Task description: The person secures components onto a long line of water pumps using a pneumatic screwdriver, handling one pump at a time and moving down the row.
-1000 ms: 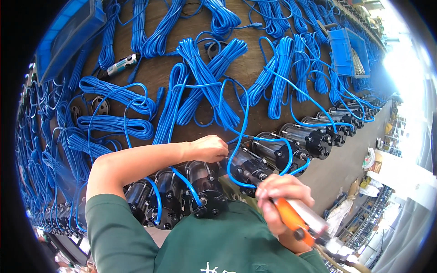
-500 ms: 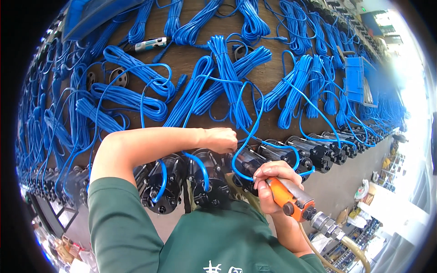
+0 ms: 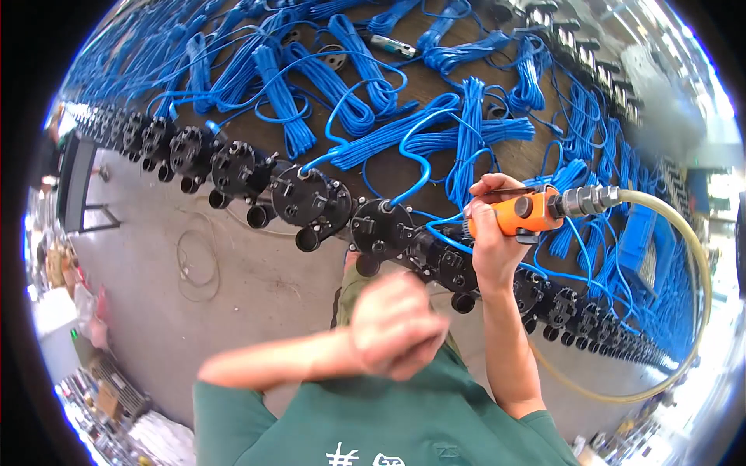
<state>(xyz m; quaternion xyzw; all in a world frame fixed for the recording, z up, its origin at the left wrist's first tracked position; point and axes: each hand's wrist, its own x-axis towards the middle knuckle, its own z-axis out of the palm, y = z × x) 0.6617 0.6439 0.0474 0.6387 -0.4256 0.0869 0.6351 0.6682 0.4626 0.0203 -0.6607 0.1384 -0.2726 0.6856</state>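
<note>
Wrapping the orange air screwdriver [image 3: 519,216], right-hand fingers [image 3: 486,190].

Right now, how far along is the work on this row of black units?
Done: cannot be judged; every black unit in the row along the bench edge looks alike, each with a blue cable attached. In hand: the right hand grips an orange air screwdriver on a yellowish hose, over one unit. The left hand is blurred, off the bench.
</note>
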